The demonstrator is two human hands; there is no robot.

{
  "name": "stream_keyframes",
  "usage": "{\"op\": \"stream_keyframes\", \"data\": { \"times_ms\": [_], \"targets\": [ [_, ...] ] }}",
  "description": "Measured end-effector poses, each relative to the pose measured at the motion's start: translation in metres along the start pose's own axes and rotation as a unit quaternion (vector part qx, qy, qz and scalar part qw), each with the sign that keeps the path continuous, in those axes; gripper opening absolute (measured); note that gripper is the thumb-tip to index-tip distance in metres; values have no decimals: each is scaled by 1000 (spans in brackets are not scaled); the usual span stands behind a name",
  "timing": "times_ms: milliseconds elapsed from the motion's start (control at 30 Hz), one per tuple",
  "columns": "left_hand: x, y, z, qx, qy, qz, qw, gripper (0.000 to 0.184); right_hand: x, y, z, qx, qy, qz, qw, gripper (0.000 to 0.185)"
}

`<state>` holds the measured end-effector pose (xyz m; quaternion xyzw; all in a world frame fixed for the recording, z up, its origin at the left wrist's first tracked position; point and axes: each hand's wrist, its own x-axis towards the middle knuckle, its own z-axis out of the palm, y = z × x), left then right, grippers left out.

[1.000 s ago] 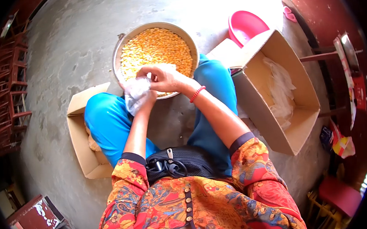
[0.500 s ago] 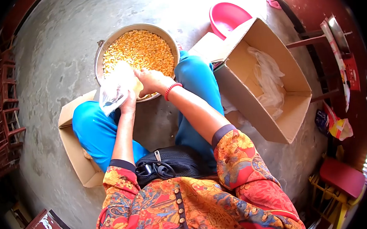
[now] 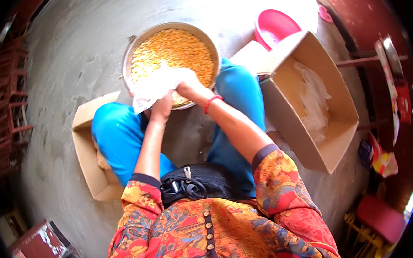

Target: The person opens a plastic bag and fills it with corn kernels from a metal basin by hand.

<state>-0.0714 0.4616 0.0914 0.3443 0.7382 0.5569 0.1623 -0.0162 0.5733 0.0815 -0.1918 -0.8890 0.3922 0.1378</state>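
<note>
A wide metal pot [image 3: 128, 56] full of yellow-orange kernels or snack pieces [image 3: 174, 47] stands on the floor between my knees. Over its near left rim I hold a white plastic bag [image 3: 153, 90], bright with glare. My left hand [image 3: 162, 108] grips the bag's lower side. My right hand [image 3: 190, 85] is closed on the bag's right edge, above the pot; its fingertips are washed out by the light. The bag's contents do not show.
To my right stands an open cardboard box [image 3: 294, 115] with crumpled clear plastic [image 3: 314, 100] inside. Behind it is a pink basin [image 3: 276, 26]. Another cardboard box [image 3: 88, 159] sits by my left knee, partly hidden. A red stool [image 3: 381, 217] stands at lower right.
My right hand has shifted onto the bag's edge, and the bag is spread wider over the pot. The whole view has moved slightly, setting everything further right.
</note>
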Motion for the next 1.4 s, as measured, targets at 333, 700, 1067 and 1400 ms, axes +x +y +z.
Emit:
{"op": "stream_keyframes", "data": {
  "times_ms": [333,700,1067,1400],
  "targets": [
    [35,48,-25,188,-43,85,978,27,20,-8,-48,-120,-118,-137,976,28],
    [-13,-4,30,136,41,-89,986,33,-3,-51,-49,2,-135,-65,989,30],
    [5,6,34,-135,139,-169,967,27,4,-32,-61,219,-14,67,973,37],
    [28,75,-69,-527,227,-82,815,27,19,-29,-78,351,27,125,928,49]
  ]
}}
